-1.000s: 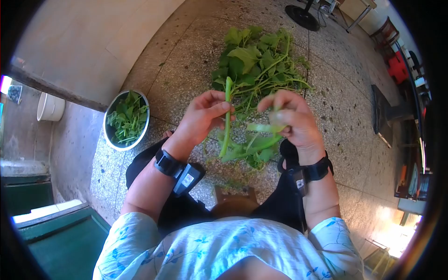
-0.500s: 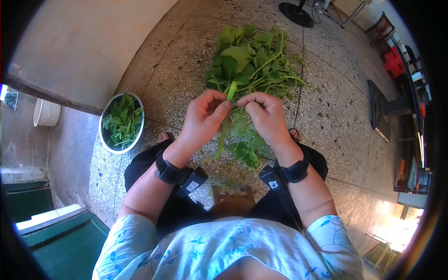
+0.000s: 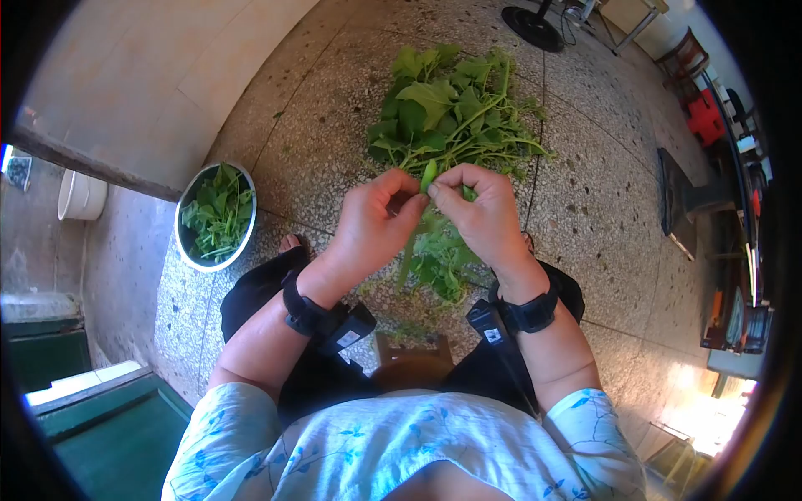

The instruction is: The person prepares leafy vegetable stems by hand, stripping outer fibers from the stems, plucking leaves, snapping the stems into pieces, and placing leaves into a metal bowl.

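My left hand (image 3: pixel 374 221) is closed around a green leafy-vegetable stem (image 3: pixel 428 173), whose top end sticks up between my two hands. The stem's lower part hangs beneath my left fingers. Thumb and forefinger of my right hand (image 3: pixel 483 210) pinch at the same stem near its top. Just beyond my hands lies a heap of leafy green vines (image 3: pixel 455 104) on the floor. Below my hands, a smaller pile of pale trimmings and leaves (image 3: pixel 444 271) is partly hidden by them.
A metal-rimmed basin (image 3: pixel 190 260) of picked greens stands at left on the speckled floor (image 3: pixel 601 250). A white bucket (image 3: pixel 82 197) is farther left. Between my knees is a wooden stool (image 3: pixel 409 367). A round black stand base (image 3: pixel 533 29) and a chair (image 3: pixel 685 54) are toward the back right.
My right thumb and forefinger have moved left onto the stem, where they were apart from it before. My left hand has shifted slightly right and down, and less of the stem's top shows.
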`<state>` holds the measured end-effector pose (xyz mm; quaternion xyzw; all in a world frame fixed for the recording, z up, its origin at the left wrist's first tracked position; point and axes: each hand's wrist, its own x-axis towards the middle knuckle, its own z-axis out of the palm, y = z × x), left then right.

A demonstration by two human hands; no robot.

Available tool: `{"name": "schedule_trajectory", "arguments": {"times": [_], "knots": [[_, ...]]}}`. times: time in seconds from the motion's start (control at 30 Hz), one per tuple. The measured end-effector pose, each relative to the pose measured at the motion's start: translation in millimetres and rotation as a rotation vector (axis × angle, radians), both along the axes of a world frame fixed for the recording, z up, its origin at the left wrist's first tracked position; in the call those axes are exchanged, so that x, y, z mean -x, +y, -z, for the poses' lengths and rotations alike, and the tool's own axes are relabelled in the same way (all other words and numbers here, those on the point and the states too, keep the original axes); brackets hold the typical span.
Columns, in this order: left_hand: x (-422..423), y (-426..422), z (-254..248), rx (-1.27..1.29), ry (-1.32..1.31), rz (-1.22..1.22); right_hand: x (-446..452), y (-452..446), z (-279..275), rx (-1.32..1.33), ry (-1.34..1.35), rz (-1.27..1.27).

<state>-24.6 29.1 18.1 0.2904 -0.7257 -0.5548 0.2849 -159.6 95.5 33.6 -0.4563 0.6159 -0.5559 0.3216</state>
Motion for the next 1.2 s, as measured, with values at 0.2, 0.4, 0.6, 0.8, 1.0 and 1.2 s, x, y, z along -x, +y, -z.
{"name": "schedule_trajectory", "arguments": {"times": [0.2, 0.4, 0.6, 0.8, 1.0, 1.2], "knots": [[0.2, 5.0, -1.2, 0.028, -0.047, -0.052, -1.6, 0.7, -1.5, -0.03, 0.123, 0.014], [-5.3, -7.0, -9.8, -0.448, 0.043, 0.199, 6.6, 2.7, -0.7, -0.099, -0.281, -0.079], [-7.6, -9.6, -1.9, -0.841, 0.286, 0.325, 5.9, 2.2, 0.1, -0.138, -0.739, -0.22], [-8.2, -12.0, 0.5, -1.032, 0.421, 0.331, 5.2, 1.1, 7.9, -0.094, -0.91, -0.222], [-11.3, -21.8, 2.7, -0.898, 0.338, 0.259, 11.1, 4.4, -1.0, -0.059, -0.907, -0.216], [-16.9, -33.5, 11.0, -0.94, 0.425, 0.137, 21.2, 13.0, -12.5, -0.063, -0.652, -0.243]]}}
